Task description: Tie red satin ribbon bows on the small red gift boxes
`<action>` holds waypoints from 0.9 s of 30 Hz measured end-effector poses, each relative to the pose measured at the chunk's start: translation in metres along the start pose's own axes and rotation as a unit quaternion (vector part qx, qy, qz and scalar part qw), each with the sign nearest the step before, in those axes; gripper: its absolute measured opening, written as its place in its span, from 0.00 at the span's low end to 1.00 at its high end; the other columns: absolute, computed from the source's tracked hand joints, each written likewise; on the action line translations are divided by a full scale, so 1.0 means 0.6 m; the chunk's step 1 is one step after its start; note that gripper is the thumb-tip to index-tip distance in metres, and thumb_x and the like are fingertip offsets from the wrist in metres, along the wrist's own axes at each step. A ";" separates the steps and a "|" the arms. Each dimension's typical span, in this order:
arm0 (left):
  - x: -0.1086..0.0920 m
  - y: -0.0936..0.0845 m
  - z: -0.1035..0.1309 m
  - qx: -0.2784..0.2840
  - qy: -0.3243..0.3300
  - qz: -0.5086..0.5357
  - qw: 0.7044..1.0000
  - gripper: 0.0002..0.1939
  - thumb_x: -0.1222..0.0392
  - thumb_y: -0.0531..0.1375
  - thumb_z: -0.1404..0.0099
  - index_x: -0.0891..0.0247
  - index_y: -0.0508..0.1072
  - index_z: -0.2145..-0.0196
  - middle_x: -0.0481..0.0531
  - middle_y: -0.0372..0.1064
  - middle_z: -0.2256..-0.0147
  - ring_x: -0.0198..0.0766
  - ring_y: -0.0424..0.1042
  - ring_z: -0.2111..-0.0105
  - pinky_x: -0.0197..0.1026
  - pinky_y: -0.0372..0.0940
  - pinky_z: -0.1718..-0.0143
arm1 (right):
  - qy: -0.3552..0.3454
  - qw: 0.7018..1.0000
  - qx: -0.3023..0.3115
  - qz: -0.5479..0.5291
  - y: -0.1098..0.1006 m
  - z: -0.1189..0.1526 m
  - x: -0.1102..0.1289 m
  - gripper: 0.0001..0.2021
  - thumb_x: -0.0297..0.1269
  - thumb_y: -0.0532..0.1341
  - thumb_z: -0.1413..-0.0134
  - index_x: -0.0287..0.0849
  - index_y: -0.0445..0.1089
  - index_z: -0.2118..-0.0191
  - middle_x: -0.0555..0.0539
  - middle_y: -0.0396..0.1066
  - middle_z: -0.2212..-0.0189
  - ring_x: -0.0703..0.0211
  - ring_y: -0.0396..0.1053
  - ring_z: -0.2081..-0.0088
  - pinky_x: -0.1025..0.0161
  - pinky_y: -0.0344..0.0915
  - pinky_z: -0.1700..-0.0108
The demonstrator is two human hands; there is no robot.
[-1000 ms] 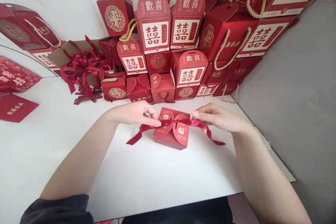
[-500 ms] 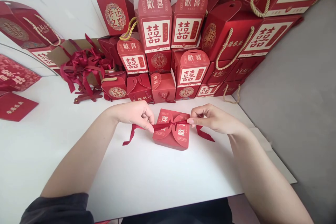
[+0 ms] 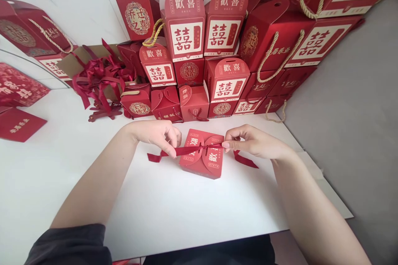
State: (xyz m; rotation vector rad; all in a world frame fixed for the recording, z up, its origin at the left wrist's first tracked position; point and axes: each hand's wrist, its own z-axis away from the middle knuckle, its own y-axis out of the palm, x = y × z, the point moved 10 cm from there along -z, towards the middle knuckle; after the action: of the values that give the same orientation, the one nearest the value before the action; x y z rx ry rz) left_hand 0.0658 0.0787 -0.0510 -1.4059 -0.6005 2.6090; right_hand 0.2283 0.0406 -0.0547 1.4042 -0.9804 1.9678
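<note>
A small red gift box [image 3: 199,169] with two rounded top flaps lies on the white table before me. Dark red ribbon [image 3: 188,150] passes through the slots in the flaps and crosses in a knot at the middle. On the box's left, my left hand [image 3: 164,137] pinches one length of ribbon, whose tail hangs past the fingers. To the right, my right hand [image 3: 247,140] pinches the other length between thumb and fingers, close to the box edge. Its loose end droops onto the table below that hand. The ribbon looks taut between both hands.
Stacked red gift boxes [image 3: 186,20], some with rope handles, line the back of the table [image 3: 174,211]. A cardboard box [image 3: 69,66] overflows with ribbons [image 3: 101,74] at the back left. Red boxes and cards [image 3: 23,124] lie far left. A grey wall [image 3: 351,112] borders the right.
My left hand has slid slightly left and outward along the ribbon, so its tail beyond the fingers is shorter. My right hand keeps its pinch almost in place. The box has shifted slightly left.
</note>
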 end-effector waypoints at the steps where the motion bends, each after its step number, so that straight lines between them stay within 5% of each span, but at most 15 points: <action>1: -0.004 0.001 0.001 0.007 0.009 0.007 1.000 0.11 0.53 0.69 0.46 0.64 0.80 0.74 0.50 0.72 0.70 0.33 0.68 0.70 0.32 0.63 0.68 | -0.002 1.000 0.002 0.000 0.000 0.001 0.002 0.18 0.51 0.61 0.42 0.40 0.69 0.71 0.51 0.63 0.76 0.63 0.58 0.72 0.63 0.56 0.67; 13: 0.004 0.007 0.008 0.020 -0.036 0.008 0.999 0.11 0.52 0.68 0.44 0.63 0.81 0.73 0.51 0.76 0.75 0.35 0.72 0.73 0.32 0.65 0.70 | -0.009 0.999 -0.031 0.043 -0.016 0.002 0.005 0.18 0.52 0.61 0.44 0.41 0.68 0.72 0.51 0.64 0.77 0.63 0.58 0.73 0.63 0.55 0.69; 18: -0.034 -0.013 0.014 -0.026 0.078 0.028 0.996 0.07 0.54 0.69 0.45 0.58 0.83 0.70 0.54 0.75 0.63 0.35 0.71 0.67 0.35 0.67 0.63 | -0.005 0.999 -0.034 0.037 -0.018 -0.003 -0.001 0.17 0.51 0.61 0.43 0.41 0.68 0.72 0.51 0.64 0.76 0.63 0.58 0.72 0.64 0.54 0.69; 23: -0.103 -0.021 0.017 -0.094 0.236 0.061 0.965 0.04 0.55 0.70 0.45 0.56 0.83 0.71 0.57 0.69 0.44 0.51 0.63 0.42 0.52 0.55 0.38 | -0.010 1.000 -0.028 0.010 -0.012 -0.012 -0.009 0.18 0.53 0.62 0.44 0.41 0.68 0.72 0.52 0.63 0.76 0.64 0.56 0.73 0.64 0.53 0.70; 27: -0.105 -0.010 -0.004 -0.102 0.263 0.130 0.951 0.06 0.53 0.69 0.44 0.56 0.83 0.70 0.59 0.78 0.57 0.50 0.68 0.44 0.55 0.52 0.36 | -0.013 0.999 -0.034 -0.002 -0.011 -0.018 -0.013 0.19 0.54 0.63 0.46 0.41 0.68 0.72 0.53 0.61 0.77 0.64 0.55 0.74 0.64 0.53 0.71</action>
State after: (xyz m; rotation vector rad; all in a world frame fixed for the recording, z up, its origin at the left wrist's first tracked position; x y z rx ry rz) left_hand 0.1024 0.0671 -0.0009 -2.2721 -0.6501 2.2217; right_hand 0.2299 0.0529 -0.0627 1.3952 -1.0455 1.9002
